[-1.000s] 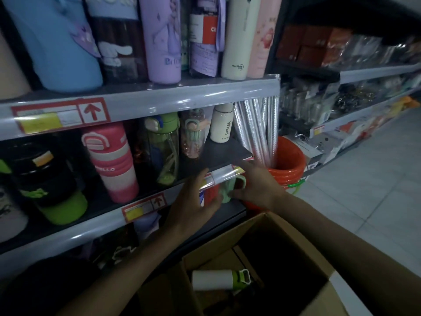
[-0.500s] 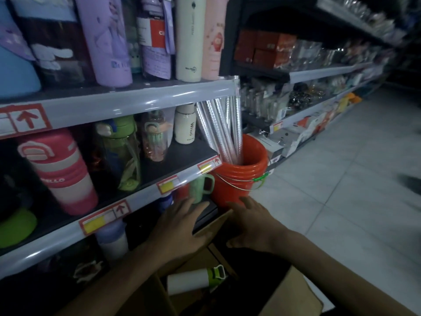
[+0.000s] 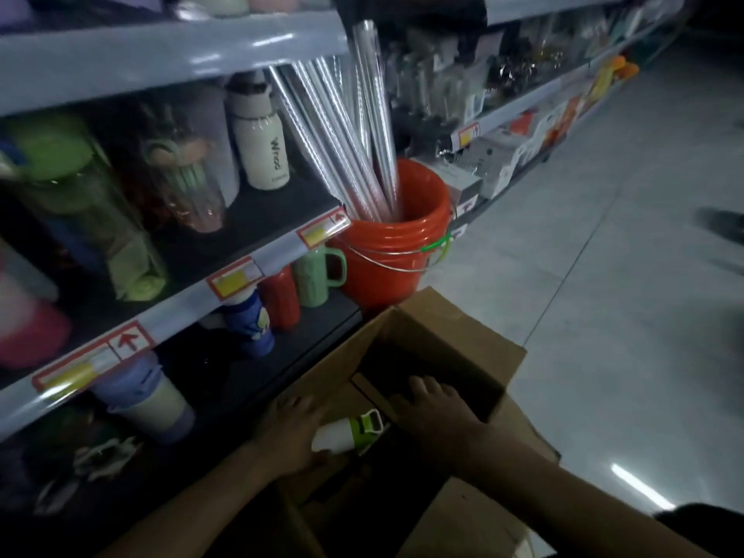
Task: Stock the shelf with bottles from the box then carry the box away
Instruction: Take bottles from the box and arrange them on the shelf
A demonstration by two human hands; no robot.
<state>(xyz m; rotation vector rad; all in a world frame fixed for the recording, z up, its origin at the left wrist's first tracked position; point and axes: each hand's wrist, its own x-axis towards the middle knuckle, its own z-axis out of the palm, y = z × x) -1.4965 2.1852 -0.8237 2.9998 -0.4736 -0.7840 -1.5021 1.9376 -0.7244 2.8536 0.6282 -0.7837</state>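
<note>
Lying sideways in the box (image 3: 455, 348), the white bottle (image 3: 336, 434) is seen just right of the left hand (image 3: 288, 430), whose grip on it cannot be told, and just left of the right hand (image 3: 435, 412), spread loosely and holding nothing. Lifted with a weak hold on its smooth body, it could be dropped back; the green mug (image 3: 318, 279) and red bottle (image 3: 282, 300) beyond both hands could be knocked over.

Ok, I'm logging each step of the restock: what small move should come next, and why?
Probably close the left hand round the white green-capped bottle and lift it out: it lies on its side in the box, right against that hand.
</note>
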